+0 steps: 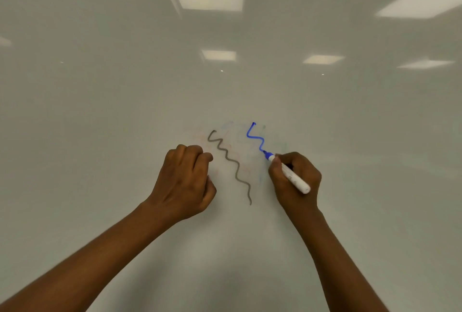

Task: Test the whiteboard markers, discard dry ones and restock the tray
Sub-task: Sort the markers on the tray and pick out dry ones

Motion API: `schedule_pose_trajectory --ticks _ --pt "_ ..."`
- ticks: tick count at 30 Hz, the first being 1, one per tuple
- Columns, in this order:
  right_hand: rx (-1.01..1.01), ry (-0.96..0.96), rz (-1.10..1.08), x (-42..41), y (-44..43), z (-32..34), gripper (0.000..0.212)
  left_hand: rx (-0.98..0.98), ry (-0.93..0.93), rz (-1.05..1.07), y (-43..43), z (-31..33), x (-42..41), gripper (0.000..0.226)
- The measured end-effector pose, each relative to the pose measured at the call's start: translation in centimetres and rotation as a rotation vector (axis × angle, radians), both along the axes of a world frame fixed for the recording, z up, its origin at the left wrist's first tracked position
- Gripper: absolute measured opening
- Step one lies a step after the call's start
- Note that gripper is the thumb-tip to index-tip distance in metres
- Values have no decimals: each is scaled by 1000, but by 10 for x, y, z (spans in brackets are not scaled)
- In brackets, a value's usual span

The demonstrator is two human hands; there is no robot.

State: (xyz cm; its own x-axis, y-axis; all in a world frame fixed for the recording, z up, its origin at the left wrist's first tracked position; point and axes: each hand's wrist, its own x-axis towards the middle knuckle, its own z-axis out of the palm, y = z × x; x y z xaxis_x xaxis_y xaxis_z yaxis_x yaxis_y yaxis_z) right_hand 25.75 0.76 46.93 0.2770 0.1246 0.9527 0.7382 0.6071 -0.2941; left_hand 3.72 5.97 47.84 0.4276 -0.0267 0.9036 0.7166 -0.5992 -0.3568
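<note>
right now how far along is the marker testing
Done: a grey squiggle on the whiteboard suggests one marker was tested. In hand: the right hand holds a blue marker, tip on the board, at the end of a strong blue line. The left hand is fisted, contents hidden. Left: sorting and restocking; neither shows here.

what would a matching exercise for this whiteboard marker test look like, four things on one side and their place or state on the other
Things:
1. blue marker
2. grey squiggle
3. blue squiggle
4. left hand

Place or state:
a. curled into a fist
b. gripped by the right hand
c. ends at the marker's tip
d. lies between the two hands

Pairs: 1-b, 2-d, 3-c, 4-a
</note>
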Motion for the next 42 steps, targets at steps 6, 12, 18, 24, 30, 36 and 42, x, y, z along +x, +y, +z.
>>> schedule_pose_trajectory --ticks 6,12,18,24,30,36,42 --pt "-73 54 -39 19 -15 -38 27 -69 -9 -16 4 -12 5 34" --pt "-284 205 -46 22 -37 -82 25 -158 -20 -111 3 -44 7 32" --pt "-420 445 463 -29 -80 -68 25 -452 -59 -209 -16 -95 20 41" --pt "-482 454 558 -72 -84 -89 35 -406 -39 -365 -37 -109 7 30" --pt "-477 492 575 -87 -80 -94 20 -392 -56 -311 -51 -119 -14 44" --pt "-629 353 532 -99 -66 -103 33 -378 78 -278 -52 -127 -30 34" --pt "-517 658 672 -117 -53 -106 23 -466 79 -228 -63 -126 -24 25"
